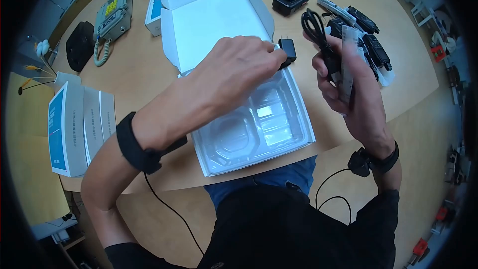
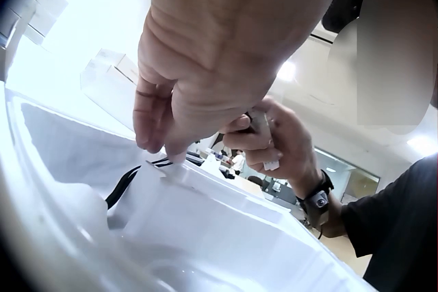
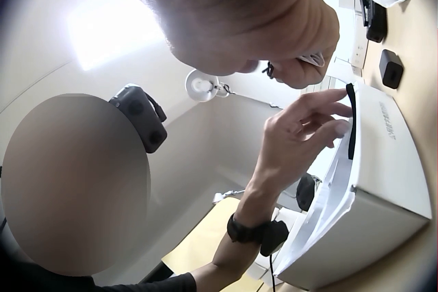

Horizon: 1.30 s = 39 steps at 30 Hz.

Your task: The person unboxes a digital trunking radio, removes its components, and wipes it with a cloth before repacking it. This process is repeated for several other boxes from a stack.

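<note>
My left hand reaches over the right rim of an open white box with a clear plastic tray inside. Its fingertips pinch a thin black strap at the rim, and part of that strap hangs down into a tray compartment in the left wrist view. Held up right of the box, my right hand grips a coiled black cable together with a clear plastic wrapper. A black power adapter rests on the table just beyond the left fingertips.
Several black radios lie with plastic wrapping at the right. Another black device sits behind the box. Blue-and-white boxes stand at the left, a desk telephone behind them. The raised lid leans backward.
</note>
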Each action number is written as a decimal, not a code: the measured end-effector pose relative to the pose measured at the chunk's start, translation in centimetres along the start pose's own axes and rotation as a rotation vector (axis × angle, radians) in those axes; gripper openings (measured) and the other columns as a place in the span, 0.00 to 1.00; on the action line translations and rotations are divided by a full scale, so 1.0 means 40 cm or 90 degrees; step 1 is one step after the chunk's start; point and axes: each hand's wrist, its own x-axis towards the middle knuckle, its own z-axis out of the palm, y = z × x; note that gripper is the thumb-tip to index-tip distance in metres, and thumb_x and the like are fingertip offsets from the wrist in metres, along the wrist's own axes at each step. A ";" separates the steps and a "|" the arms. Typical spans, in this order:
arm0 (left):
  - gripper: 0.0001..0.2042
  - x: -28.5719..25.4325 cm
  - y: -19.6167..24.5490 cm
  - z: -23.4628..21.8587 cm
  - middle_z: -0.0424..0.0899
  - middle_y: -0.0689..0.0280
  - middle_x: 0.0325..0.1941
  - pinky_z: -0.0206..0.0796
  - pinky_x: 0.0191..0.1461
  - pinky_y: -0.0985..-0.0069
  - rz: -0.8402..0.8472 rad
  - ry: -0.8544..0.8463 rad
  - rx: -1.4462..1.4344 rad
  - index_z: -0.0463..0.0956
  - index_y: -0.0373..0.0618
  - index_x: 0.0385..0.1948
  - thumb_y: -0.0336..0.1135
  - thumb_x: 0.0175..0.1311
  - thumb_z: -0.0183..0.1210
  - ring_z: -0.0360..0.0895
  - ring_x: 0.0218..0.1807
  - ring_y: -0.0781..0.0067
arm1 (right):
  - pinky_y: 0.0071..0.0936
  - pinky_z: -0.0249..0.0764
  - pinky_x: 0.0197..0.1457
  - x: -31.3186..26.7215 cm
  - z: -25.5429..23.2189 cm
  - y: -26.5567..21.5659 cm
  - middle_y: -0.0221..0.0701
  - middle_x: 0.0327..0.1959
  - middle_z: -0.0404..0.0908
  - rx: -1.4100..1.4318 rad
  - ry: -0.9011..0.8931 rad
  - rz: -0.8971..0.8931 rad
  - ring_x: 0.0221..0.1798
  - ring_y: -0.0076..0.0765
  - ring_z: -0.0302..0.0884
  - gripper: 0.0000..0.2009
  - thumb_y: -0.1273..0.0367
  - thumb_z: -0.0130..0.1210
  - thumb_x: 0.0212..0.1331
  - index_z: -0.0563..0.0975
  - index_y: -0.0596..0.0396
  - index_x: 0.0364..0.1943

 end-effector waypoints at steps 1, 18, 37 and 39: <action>0.08 0.010 0.002 0.001 0.84 0.56 0.34 0.74 0.40 0.60 -0.020 -0.035 0.011 0.78 0.40 0.40 0.26 0.60 0.62 0.82 0.39 0.52 | 0.11 0.55 0.24 -0.005 -0.010 0.004 0.21 0.37 0.73 0.062 0.003 -0.001 0.30 0.13 0.64 0.31 0.48 0.45 0.76 0.70 0.61 0.67; 0.07 -0.186 0.034 -0.154 0.86 0.55 0.39 0.75 0.44 0.66 -0.153 0.150 0.022 0.81 0.35 0.44 0.22 0.68 0.59 0.85 0.41 0.59 | 0.21 0.74 0.51 0.085 0.015 0.005 0.29 0.44 0.79 -0.373 -0.125 -0.386 0.47 0.21 0.76 0.13 0.74 0.60 0.69 0.74 0.59 0.54; 0.16 -0.238 0.069 -0.096 0.81 0.53 0.49 0.73 0.52 0.62 -0.077 0.308 -0.026 0.78 0.37 0.51 0.19 0.60 0.63 0.80 0.48 0.52 | 0.32 0.76 0.40 0.205 0.080 0.075 0.35 0.45 0.78 -0.802 -0.130 -0.620 0.41 0.38 0.79 0.13 0.67 0.64 0.64 0.82 0.57 0.50; 0.17 -0.224 0.069 -0.087 0.81 0.53 0.51 0.73 0.53 0.62 -0.087 0.223 -0.038 0.78 0.36 0.52 0.20 0.60 0.65 0.80 0.50 0.51 | 0.32 0.76 0.38 0.202 0.042 0.041 0.34 0.41 0.80 -0.760 -0.087 -0.573 0.37 0.36 0.79 0.11 0.69 0.62 0.66 0.81 0.57 0.49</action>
